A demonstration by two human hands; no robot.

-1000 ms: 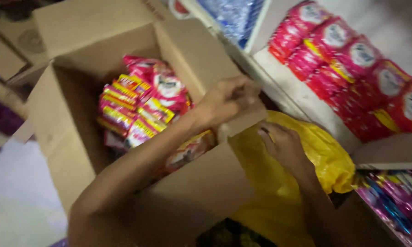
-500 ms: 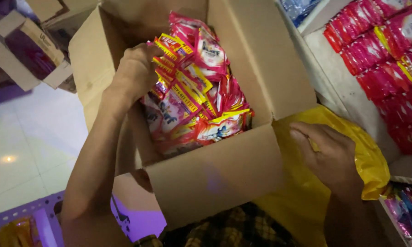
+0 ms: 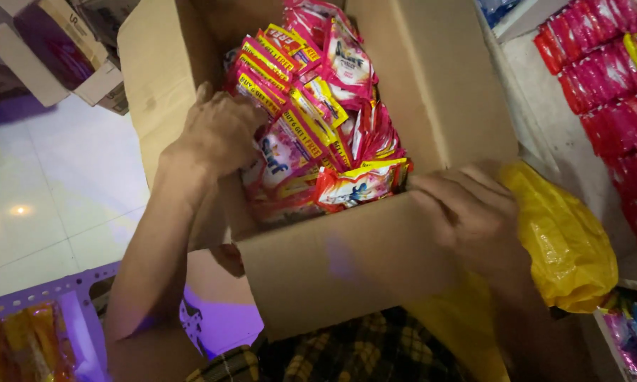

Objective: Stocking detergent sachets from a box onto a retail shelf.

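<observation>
Now: two hands at a box of sachets

Down in the middle of the view stands an open cardboard box (image 3: pixel 333 262), its near wall facing the person and its flaps spread wide. Inside lies a heap of red and pink sachets (image 3: pixel 311 120) with yellow strips along their tops, piled against the box's left wall and reaching nearly to its rim.

The left hand (image 3: pixel 223 131) is inside the box, fingers curled over the left edge of the sachet pile and touching the topmost packs; whether the grip has truly closed on any of them cannot be told, since the fingertips are hidden among the packs. The right hand (image 3: pixel 474 212) rests at the box's near right corner, fingers half bent and pressed against the cardboard and against a crumpled yellow plastic bag (image 3: pixel 566 240) just beside it; it seems to pinch the bag's edge, though the hold is not clear.

To the right, a white shelf (image 3: pixel 566 127) carries rows of red packets (image 3: pixel 609 64). At far left, on a pale tiled floor (image 3: pixel 49 205), sits another open carton (image 3: pixel 56 49).
</observation>
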